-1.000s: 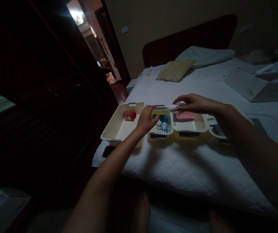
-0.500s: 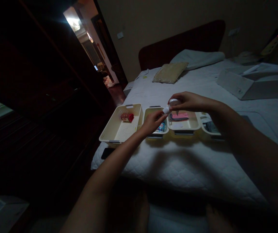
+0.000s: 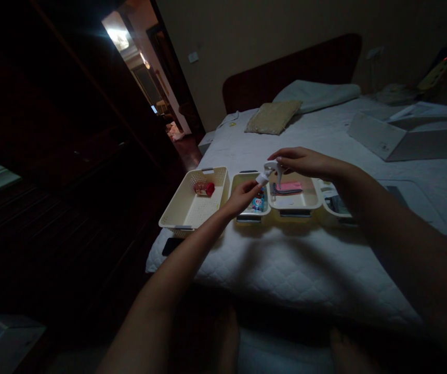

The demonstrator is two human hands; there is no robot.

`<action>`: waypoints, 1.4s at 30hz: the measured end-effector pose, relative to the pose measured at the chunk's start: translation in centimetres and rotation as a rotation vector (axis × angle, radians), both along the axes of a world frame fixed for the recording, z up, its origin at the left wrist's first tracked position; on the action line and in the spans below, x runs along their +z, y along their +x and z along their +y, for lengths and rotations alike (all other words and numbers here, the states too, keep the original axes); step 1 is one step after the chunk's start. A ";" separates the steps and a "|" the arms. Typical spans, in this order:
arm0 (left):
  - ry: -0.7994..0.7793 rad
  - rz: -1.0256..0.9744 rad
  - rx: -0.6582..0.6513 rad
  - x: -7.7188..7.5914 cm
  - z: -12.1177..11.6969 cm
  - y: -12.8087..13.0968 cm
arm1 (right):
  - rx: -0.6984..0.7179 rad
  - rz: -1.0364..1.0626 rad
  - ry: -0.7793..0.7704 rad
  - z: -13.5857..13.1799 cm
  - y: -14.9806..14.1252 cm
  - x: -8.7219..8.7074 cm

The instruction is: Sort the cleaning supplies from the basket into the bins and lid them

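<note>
A white trigger spray head (image 3: 272, 166) is held tilted above the small baskets. My left hand (image 3: 244, 197) is closed round its lower collar end, and whatever lies inside the fingers is hidden. With its fingertips, my right hand (image 3: 299, 160) pinches the nozzle end from the right, and the trigger hangs down below it. Beneath my left hand, a bottle with a blue label (image 3: 259, 202) lies in a cream basket (image 3: 236, 183). To the right, a folded pink and grey cloth (image 3: 288, 187) rests in another cream basket (image 3: 310, 200).
A larger cream basket (image 3: 176, 208) at left holds a red-capped container (image 3: 205, 189). A black phone-like object (image 3: 172, 245) lies by the bed's front edge. Further right are a basket with dark contents (image 3: 336, 205) and an open white box (image 3: 398, 137). A cushion (image 3: 273, 117) lies farther back.
The spray head has turned and moved slightly left and down with my left hand, so its trigger shows more. My right fingers have loosened from wrapping round it to its end.
</note>
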State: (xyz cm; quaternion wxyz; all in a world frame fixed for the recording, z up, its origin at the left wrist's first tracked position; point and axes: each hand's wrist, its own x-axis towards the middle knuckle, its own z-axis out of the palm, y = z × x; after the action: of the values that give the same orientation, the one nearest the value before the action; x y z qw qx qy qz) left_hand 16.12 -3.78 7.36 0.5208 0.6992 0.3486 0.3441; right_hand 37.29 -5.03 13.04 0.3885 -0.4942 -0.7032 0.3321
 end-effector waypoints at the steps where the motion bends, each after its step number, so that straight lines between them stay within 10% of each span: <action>1: -0.008 -0.003 -0.002 0.0 0.0 0.0 | 0.000 0.004 -0.005 0.0 0.0 0.0; 30: -0.415 -0.266 0.105 1.7 -0.7 0.4 | 0.006 0.121 0.048 -1.1 -1.0 1.0; 42: -0.371 -0.272 0.018 3.3 -1.9 1.1 | -0.257 0.324 0.180 -0.7 -1.4 1.5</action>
State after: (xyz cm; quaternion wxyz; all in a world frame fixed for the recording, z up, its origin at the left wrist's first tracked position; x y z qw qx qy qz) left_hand 17.18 -5.66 10.63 0.6795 0.5354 0.3387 0.3700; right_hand 35.93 -5.75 14.50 0.5781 -0.4832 -0.5896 0.2910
